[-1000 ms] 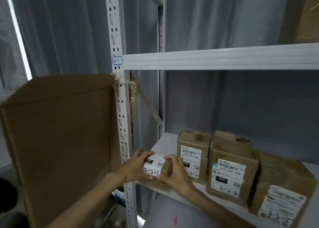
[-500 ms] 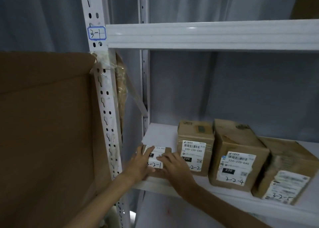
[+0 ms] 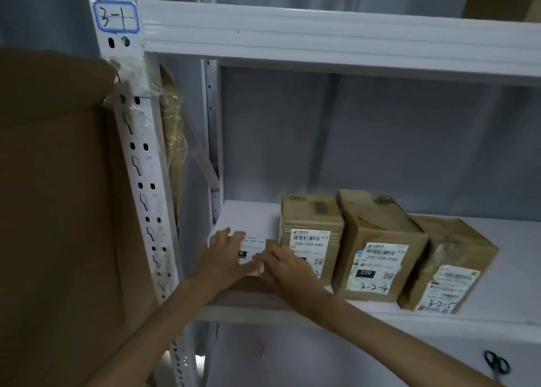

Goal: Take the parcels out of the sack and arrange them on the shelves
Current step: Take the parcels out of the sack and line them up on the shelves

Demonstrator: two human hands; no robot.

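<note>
A small brown parcel with a white label [image 3: 254,247] lies at the left end of the white shelf [image 3: 248,216]. My left hand [image 3: 224,256] rests flat on its label, fingers spread. My right hand [image 3: 285,265] presses on the parcel's right front corner. To its right stand three taller brown parcels in a row: one labelled 220-220-C40 [image 3: 310,234], one marked 3-2-4 [image 3: 377,249], and one at the right [image 3: 448,263]. The sack is out of view.
A white perforated upright [image 3: 140,164] marked 3-1 stands left of the shelf, with a big cardboard sheet [image 3: 55,199] taped to it. Another shelf beam [image 3: 322,38] runs overhead. Black scissors [image 3: 496,364] lie on the level below, at the lower right.
Both hands have pushed the small parcel further back onto the shelf, and they have gone from gripping its sides to lying flat on it. The camera has come closer.
</note>
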